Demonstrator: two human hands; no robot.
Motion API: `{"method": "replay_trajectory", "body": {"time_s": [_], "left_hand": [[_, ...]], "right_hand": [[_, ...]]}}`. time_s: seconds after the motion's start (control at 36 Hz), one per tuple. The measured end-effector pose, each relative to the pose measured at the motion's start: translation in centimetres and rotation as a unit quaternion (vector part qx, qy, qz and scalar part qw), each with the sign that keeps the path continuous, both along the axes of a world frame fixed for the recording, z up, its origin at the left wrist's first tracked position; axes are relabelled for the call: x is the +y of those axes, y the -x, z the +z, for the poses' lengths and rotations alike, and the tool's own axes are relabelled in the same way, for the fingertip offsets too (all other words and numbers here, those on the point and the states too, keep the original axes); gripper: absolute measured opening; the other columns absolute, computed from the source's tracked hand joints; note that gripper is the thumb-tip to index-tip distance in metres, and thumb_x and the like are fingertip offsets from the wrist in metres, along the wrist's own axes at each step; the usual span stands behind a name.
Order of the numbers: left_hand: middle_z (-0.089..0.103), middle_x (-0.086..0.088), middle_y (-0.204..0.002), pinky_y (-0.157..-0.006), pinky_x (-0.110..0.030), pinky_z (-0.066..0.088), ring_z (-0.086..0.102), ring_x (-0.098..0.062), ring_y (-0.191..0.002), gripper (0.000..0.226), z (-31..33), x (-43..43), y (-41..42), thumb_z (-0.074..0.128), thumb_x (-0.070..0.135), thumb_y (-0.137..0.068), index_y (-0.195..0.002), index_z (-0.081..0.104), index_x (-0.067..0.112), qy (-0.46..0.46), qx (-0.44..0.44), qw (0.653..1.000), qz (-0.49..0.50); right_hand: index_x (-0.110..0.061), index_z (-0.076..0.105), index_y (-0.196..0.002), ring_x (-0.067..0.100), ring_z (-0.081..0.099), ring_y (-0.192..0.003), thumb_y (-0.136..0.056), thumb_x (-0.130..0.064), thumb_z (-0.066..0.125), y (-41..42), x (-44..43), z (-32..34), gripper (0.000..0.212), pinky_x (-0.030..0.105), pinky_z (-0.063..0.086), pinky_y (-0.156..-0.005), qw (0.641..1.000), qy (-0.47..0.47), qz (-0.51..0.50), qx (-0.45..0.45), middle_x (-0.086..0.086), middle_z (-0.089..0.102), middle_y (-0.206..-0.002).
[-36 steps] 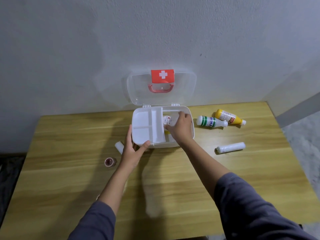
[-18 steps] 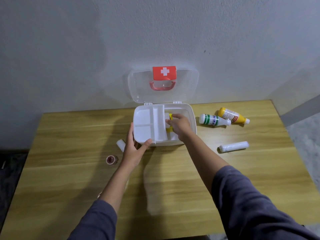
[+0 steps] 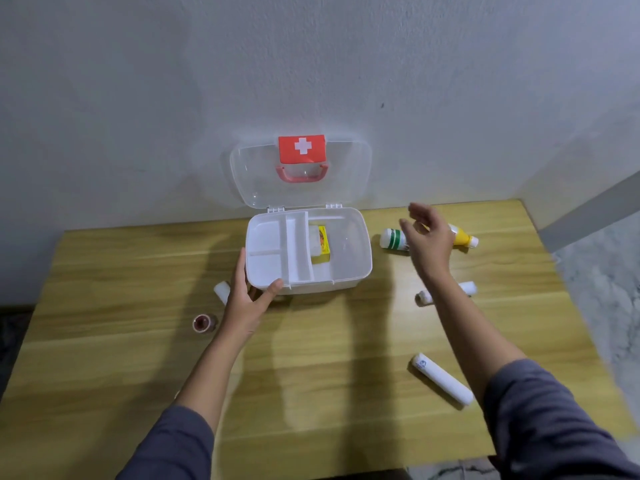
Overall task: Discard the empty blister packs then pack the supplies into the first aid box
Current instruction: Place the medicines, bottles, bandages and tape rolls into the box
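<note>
The white first aid box (image 3: 349, 268) stands open on the wooden table, its clear lid (image 3: 301, 174) leaning on the wall. A white divided tray (image 3: 273, 251) fills its left half. Beside the tray, inside the box, lies a yellow packet (image 3: 322, 244). My left hand (image 3: 247, 299) grips the box's front left corner. My right hand (image 3: 427, 237) hovers open over a white bottle with green bands (image 3: 393, 239) and a yellow bottle (image 3: 464, 237), both lying right of the box.
Two white bandage rolls lie on the right, one (image 3: 465, 289) partly behind my forearm, one (image 3: 441, 379) nearer me. Left of the box sit a small white roll (image 3: 221, 291) and a reddish tape roll (image 3: 202, 323). The table's right edge is close.
My right hand left the yellow packet in the box and moved right, over the two bottles. The left hand stayed on the box corner.
</note>
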State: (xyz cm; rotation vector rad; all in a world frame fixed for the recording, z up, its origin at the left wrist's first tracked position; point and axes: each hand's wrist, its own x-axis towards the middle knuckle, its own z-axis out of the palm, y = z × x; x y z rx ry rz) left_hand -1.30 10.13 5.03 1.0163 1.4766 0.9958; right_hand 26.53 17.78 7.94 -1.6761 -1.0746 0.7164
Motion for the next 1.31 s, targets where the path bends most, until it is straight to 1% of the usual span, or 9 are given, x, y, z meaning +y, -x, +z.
{"method": "replay_trajectory", "body": {"time_s": [0.08, 0.19, 0.31, 0.44, 0.58, 0.69, 0.81, 1.0, 1.31], "left_hand": [[0.029, 0.01, -0.151, -0.114, -0.036, 0.028, 0.032, -0.003, -0.132, 0.087, -0.1, 0.0, 0.0, 0.069, 0.021, -0.081, -0.147, 0.014, 0.033, 0.004, 0.004, 1.0, 0.0], [0.029, 0.008, -0.152, -0.112, -0.036, 0.031, 0.034, -0.005, -0.132, 0.085, -0.1, 0.0, -0.1, 0.068, 0.018, -0.082, -0.147, 0.014, 0.03, 0.001, 0.01, 1.0, 0.006], [0.028, 0.007, -0.152, -0.11, -0.032, 0.032, 0.035, -0.003, -0.13, 0.085, 0.0, 0.0, -0.3, 0.067, 0.015, -0.083, -0.148, 0.013, 0.029, -0.002, 0.01, 1.0, 0.01], [0.029, 0.006, -0.152, -0.112, -0.034, 0.031, 0.034, -0.005, -0.132, 0.086, -0.2, 0.2, -0.2, 0.068, 0.016, -0.082, -0.148, 0.013, 0.028, -0.002, 0.015, 1.0, 0.006], [0.03, 0.008, -0.151, -0.112, -0.035, 0.031, 0.034, -0.007, -0.134, 0.096, -0.1, 0.0, 0.0, 0.075, 0.039, -0.07, -0.146, 0.016, 0.034, 0.008, 0.016, 1.0, 0.0], [0.031, 0.005, -0.151, -0.112, -0.034, 0.03, 0.035, -0.006, -0.13, 0.085, 0.1, 0.0, -0.2, 0.069, 0.017, -0.082, -0.147, 0.015, 0.029, 0.0, 0.009, 1.0, 0.002], [0.03, 0.005, -0.151, -0.112, -0.034, 0.03, 0.033, -0.008, -0.132, 0.085, -0.1, 0.0, 0.0, 0.069, 0.017, -0.082, -0.147, 0.015, 0.031, 0.0, 0.012, 1.0, 0.002], [0.027, 0.005, -0.152, -0.113, -0.038, 0.028, 0.03, -0.012, -0.137, 0.087, -0.3, 0.1, 0.2, 0.069, 0.019, -0.081, -0.147, 0.014, 0.032, 0.006, 0.006, 1.0, -0.004], [0.027, 0.006, -0.152, -0.112, -0.039, 0.03, 0.029, -0.012, -0.137, 0.088, -0.4, 0.1, 0.4, 0.071, 0.024, -0.08, -0.146, 0.013, 0.035, 0.016, 0.002, 1.0, -0.007]], "right_hand": [[-0.004, 0.055, -0.123, 0.025, 0.053, -0.116, -0.08, -0.005, 0.065, -2.5, 0.3, -2.1, 0.044, 0.027, 0.039, -0.096, 0.986, 0.103, 0.06, -0.117, 0.012, 0.059, -0.125], [-0.001, 0.051, -0.125, 0.035, 0.048, -0.115, -0.077, 0.001, 0.063, -3.4, 0.7, -4.2, 0.05, 0.038, 0.039, -0.094, 0.931, 0.162, 0.17, -0.28, 0.019, 0.054, -0.124], [-0.004, 0.048, -0.126, 0.037, 0.046, -0.113, -0.081, -0.004, 0.061, -3.1, 0.4, -5.1, 0.047, 0.043, 0.043, -0.087, 0.905, 0.193, 0.186, -0.33, 0.019, 0.052, -0.123], [-0.009, 0.047, -0.126, 0.036, 0.051, -0.107, -0.084, -0.016, 0.061, -2.6, -1.1, -5.0, 0.044, 0.042, 0.045, -0.08, 0.894, 0.201, 0.191, -0.352, 0.015, 0.054, -0.119], [-0.011, 0.054, -0.118, 0.029, 0.057, -0.098, -0.081, -0.022, 0.067, -1.7, -2.7, -2.9, 0.04, 0.033, 0.042, -0.077, 0.963, 0.086, 0.13, -0.222, 0.011, 0.062, -0.109], [-0.015, 0.056, -0.111, 0.018, 0.06, -0.091, -0.077, -0.024, 0.072, -0.2, -3.4, 0.5, 0.039, 0.03, 0.047, -0.077, 0.976, -0.007, 0.155, -0.155, 0.002, 0.066, -0.102], [-0.017, 0.059, -0.106, 0.017, 0.06, -0.084, -0.071, -0.031, 0.077, 1.8, -3.5, 3.7, 0.042, 0.03, 0.05, -0.072, 0.944, 0.005, 0.24, -0.228, 0.0, 0.067, -0.099], [-0.011, 0.063, -0.11, 0.032, 0.06, -0.089, -0.073, -0.028, 0.073, 6.3, -1.9, 4.0, 0.042, 0.043, 0.053, -0.077, 0.832, 0.158, 0.375, -0.378, 0.011, 0.055, -0.11], [0.0, 0.057, -0.099, 0.036, 0.057, -0.082, -0.08, -0.009, 0.064, 9.8, -1.8, 2.9, 0.023, 0.033, 0.044, -0.061, 0.823, 0.167, 0.38, -0.388, 0.019, 0.059, -0.098]]}}
